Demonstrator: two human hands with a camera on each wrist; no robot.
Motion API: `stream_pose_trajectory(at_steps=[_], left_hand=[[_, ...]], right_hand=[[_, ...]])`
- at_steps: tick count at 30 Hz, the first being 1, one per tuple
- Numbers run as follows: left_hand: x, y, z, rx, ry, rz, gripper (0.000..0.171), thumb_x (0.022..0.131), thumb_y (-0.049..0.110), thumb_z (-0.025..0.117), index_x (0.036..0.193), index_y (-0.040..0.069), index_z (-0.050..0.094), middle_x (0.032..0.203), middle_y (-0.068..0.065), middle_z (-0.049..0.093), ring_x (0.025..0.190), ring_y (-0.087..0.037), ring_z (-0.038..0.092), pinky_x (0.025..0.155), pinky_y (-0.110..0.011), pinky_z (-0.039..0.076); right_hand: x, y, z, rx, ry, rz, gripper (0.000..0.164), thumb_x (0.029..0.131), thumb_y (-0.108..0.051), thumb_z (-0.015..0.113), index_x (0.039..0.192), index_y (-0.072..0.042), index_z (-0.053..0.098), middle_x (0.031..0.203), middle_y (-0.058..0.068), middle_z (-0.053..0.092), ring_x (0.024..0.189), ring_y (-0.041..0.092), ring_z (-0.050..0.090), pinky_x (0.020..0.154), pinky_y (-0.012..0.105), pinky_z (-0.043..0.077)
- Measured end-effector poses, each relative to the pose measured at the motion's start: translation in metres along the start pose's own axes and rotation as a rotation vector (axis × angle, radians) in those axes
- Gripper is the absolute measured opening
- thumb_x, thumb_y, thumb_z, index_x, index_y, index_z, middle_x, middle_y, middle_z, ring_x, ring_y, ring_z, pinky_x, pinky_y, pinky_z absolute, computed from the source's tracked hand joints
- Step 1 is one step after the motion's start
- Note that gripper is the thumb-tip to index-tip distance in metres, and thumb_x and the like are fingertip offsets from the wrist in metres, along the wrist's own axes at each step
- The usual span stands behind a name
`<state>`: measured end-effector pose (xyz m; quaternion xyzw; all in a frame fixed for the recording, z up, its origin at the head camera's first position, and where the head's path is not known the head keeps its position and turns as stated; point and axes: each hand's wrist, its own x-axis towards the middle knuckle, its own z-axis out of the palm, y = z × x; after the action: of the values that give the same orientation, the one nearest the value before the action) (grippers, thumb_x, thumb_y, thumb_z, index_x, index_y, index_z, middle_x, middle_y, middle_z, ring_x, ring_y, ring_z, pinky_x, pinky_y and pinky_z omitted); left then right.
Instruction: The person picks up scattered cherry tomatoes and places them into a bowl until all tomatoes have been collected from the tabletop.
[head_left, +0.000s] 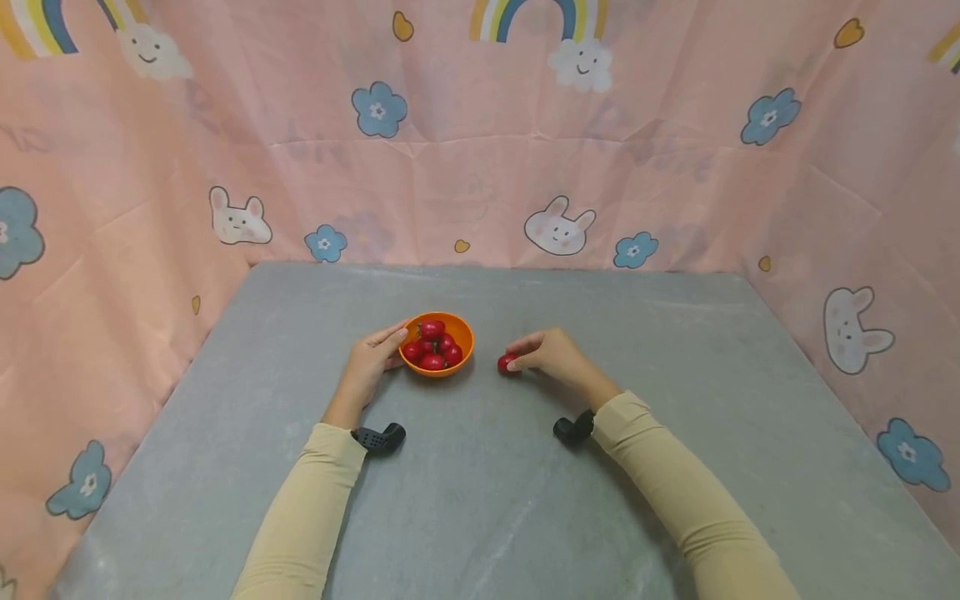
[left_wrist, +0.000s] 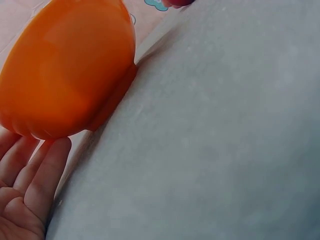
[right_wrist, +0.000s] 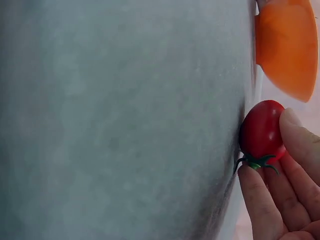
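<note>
An orange bowl (head_left: 463,337) stands on the grey table, holding several red cherry tomatoes (head_left: 432,362). My left hand (head_left: 369,357) holds the bowl at its left side, thumb at the rim. In the left wrist view, fingers (left_wrist: 46,172) touch the outer wall of the bowl (left_wrist: 70,65). To the right of the bowl, my right hand (head_left: 553,358) pinches a single cherry tomato (head_left: 505,363) between thumb and fingers. Seen from the right wrist, this tomato (right_wrist: 262,131) has a green calyx and sits right at the tabletop.
The grey table (head_left: 480,483) reaches back to a pink printed curtain (head_left: 465,167), which also hangs along both sides. A black wrist device (head_left: 381,438) is on the left wrist, and another black device (head_left: 573,428) is on the right.
</note>
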<state>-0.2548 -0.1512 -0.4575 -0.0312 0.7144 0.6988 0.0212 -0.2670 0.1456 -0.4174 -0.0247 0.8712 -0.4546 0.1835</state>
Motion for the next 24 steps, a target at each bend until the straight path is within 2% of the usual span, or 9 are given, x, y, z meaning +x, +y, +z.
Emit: stream_pose_trajectory(at_steps=[7, 12, 20, 24], left_hand=[[0.002, 0.001, 0.001, -0.010, 0.002, -0.001, 0.047, 0.088, 0.038, 0.062, 0.127, 0.011, 0.058, 0.131, -0.005, 0.056, 0.107, -0.013, 0.059, 0.079, -0.025, 0.055], [0.002, 0.001, 0.000, -0.002, 0.010, -0.004, 0.047, 0.088, 0.037, 0.061, 0.127, 0.011, 0.058, 0.132, -0.005, 0.055, 0.103, -0.010, 0.060, 0.078, -0.024, 0.055], [0.003, 0.000, 0.000, -0.012, -0.008, -0.004, 0.048, 0.088, 0.038, 0.061, 0.128, 0.011, 0.057, 0.132, -0.006, 0.055, 0.100, -0.006, 0.060, 0.078, -0.023, 0.055], [0.001, -0.002, 0.000, -0.016, -0.003, -0.003, 0.047, 0.088, 0.037, 0.061, 0.127, 0.011, 0.058, 0.131, -0.006, 0.055, 0.100, -0.007, 0.060, 0.077, -0.023, 0.055]], right_hand=[[0.003, -0.009, -0.003, 0.021, 0.047, 0.011, 0.030, 0.069, -0.036, 0.081, 0.095, -0.023, 0.074, 0.108, 0.001, 0.067, 0.111, 0.022, 0.051, 0.099, 0.043, 0.041], [0.005, -0.025, -0.003, 0.016, 0.055, -0.004, 0.030, 0.069, -0.042, 0.080, 0.095, -0.026, 0.074, 0.108, -0.002, 0.068, 0.111, 0.021, 0.051, 0.097, 0.044, 0.040], [0.006, -0.054, 0.004, 0.079, 0.025, -0.080, 0.028, 0.070, -0.036, 0.080, 0.095, -0.023, 0.074, 0.095, -0.003, 0.072, 0.105, 0.017, 0.058, 0.097, 0.042, 0.040], [0.009, -0.066, 0.015, 0.070, 0.021, -0.110, 0.026, 0.070, -0.032, 0.081, 0.094, -0.022, 0.075, 0.096, -0.004, 0.072, 0.105, 0.016, 0.057, 0.098, 0.042, 0.041]])
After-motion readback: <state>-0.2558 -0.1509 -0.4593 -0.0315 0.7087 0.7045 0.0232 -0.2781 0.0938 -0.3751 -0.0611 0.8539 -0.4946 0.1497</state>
